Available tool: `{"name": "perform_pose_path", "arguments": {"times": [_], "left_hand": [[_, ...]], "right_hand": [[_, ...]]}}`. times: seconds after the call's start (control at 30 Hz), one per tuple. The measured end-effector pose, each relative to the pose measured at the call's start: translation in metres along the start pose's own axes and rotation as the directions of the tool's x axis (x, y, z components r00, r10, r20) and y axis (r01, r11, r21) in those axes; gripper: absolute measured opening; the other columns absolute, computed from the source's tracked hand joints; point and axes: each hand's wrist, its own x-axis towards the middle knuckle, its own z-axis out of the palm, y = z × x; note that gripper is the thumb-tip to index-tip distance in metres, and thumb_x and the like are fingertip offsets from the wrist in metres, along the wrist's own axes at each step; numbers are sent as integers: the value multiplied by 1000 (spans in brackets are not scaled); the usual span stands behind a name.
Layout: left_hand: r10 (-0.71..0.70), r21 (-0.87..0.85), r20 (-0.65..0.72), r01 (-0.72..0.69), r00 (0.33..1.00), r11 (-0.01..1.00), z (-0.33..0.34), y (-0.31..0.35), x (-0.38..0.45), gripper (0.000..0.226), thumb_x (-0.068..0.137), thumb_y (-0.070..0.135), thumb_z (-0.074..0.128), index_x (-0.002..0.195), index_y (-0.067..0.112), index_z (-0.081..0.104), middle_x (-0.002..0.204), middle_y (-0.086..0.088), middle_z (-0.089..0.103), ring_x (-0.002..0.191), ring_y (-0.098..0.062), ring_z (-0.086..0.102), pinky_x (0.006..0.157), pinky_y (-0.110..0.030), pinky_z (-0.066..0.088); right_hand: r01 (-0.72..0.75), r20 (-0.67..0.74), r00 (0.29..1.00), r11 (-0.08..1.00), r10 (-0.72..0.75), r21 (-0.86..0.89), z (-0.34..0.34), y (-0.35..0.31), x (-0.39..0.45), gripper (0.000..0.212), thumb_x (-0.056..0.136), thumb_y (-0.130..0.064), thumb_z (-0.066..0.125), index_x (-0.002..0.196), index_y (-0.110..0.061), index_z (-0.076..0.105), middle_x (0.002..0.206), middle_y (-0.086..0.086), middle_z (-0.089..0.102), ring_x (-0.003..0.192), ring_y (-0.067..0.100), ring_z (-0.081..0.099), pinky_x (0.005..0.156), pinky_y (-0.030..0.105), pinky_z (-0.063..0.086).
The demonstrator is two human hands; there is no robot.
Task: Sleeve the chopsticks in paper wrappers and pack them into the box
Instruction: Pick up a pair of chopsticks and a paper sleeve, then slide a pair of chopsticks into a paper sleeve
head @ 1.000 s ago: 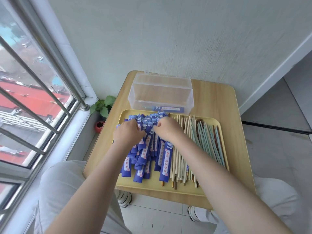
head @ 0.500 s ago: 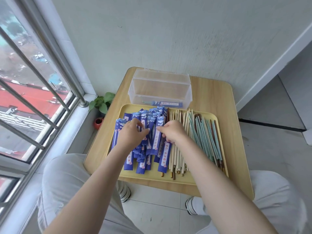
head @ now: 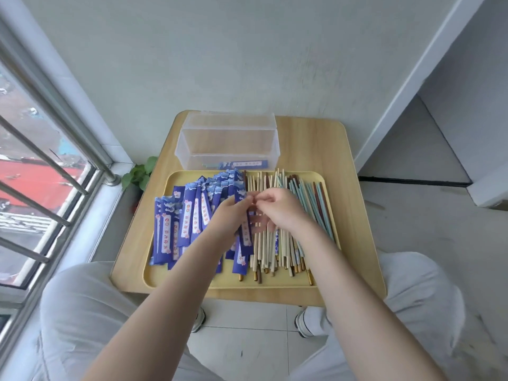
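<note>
Chopsticks (head: pixel 275 243) lie under the right hand (head: pixel 280 210), fingers curled; left hand (head: pixel 231 215) pinches a wrapper (head: pixel 243 215).

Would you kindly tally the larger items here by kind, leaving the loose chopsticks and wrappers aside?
clear box: 1
yellow tray: 1
wooden table: 1
potted plant: 1
sleeved pair inside the box: 1
wrapper pinched by the left hand: 1
Total: 6
</note>
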Motion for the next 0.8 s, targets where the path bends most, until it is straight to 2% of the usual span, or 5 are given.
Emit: {"name": "perform_pose_path", "arguments": {"times": [0.1, 0.2, 0.43, 0.6, 0.8], "left_hand": [[-67, -18, -8, 67, 998, 998, 4, -4, -1, 34, 107, 32, 46, 119, 6, 64, 67, -5, 60, 51, -17, 54, 46, -27, 42], [-142, -80, -15, 140, 990, 987, 10, -7, -2, 54, 105, 55, 34, 104, 9, 61, 55, 1, 36, 43, -13, 31, 40, -22, 28], [-192, -141, 25, 194, 981, 971, 16, -9, -6, 46, 103, 58, 38, 93, 14, 50, 55, 3, 33, 41, -11, 27, 38, -21, 22], [-142, -82, 101, 150, 985, 985, 13, -9, -10, 47, 102, 58, 39, 99, 12, 49, 59, 3, 33, 45, -11, 27, 40, -23, 24], [-81, -108, 142, 97, 987, 989, 7, -13, -13, 41, 107, 46, 37, 88, 13, 50, 59, 0, 39, 42, -12, 32, 38, -23, 28]], "right_hand": [[-98, -313, 950, 943, -7, -318, -15, 29, 5, 7, 99, -16, 53, 96, -15, 60, 93, -1, 64, 71, 15, 60, 53, 27, 43], [-225, -346, 936, 855, 58, -466, -19, 53, 8, 17, 98, -27, 59, 99, -11, 55, 97, 6, 62, 70, 20, 55, 49, 28, 34], [-237, -342, 937, 858, 78, -456, -13, 61, 6, 34, 98, -26, 62, 125, -6, 55, 98, 10, 64, 78, 25, 65, 45, 25, 31], [-270, -323, 937, 857, 131, -438, -13, 59, 8, 23, 97, -28, 63, 85, -12, 53, 75, 1, 55, 58, 17, 52, 45, 24, 32], [-301, -271, 939, 889, 213, -344, -14, 57, 12, 29, 93, -35, 70, 82, -10, 61, 75, 3, 64, 59, 18, 60, 51, 27, 42]]}}
